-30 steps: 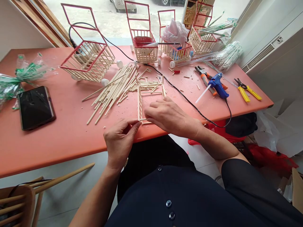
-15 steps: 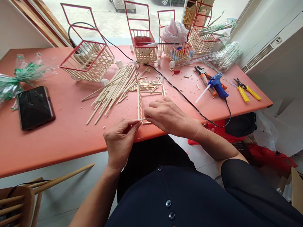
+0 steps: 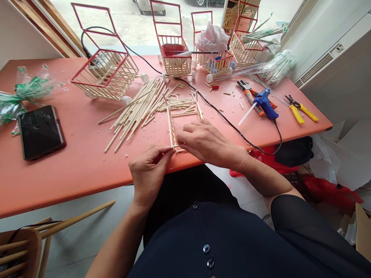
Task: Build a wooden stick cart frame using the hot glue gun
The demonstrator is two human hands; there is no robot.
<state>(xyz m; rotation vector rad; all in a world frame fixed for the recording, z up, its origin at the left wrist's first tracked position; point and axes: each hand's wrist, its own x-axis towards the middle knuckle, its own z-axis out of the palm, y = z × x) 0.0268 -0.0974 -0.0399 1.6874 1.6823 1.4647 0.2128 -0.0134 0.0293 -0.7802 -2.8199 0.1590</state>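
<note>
Slightly rightward, the left hand (image 3: 149, 166) had moved with the near-left corner of the frame (image 3: 170, 125), whose left side slanted more than half a second earlier. Its fingers pinched that corner, probably to steady the joint. The right hand (image 3: 207, 143) curled over the near end, seemingly grasping a short stick (image 3: 178, 146) across it, though its knuckles hid the exact grip. The frame sat at the near edge of the desk (image 3: 87, 170), presumably for close handling; loose sticks (image 3: 136, 112) and a glue gun (image 3: 265, 104) flanked it, apparently kept handy.
</note>
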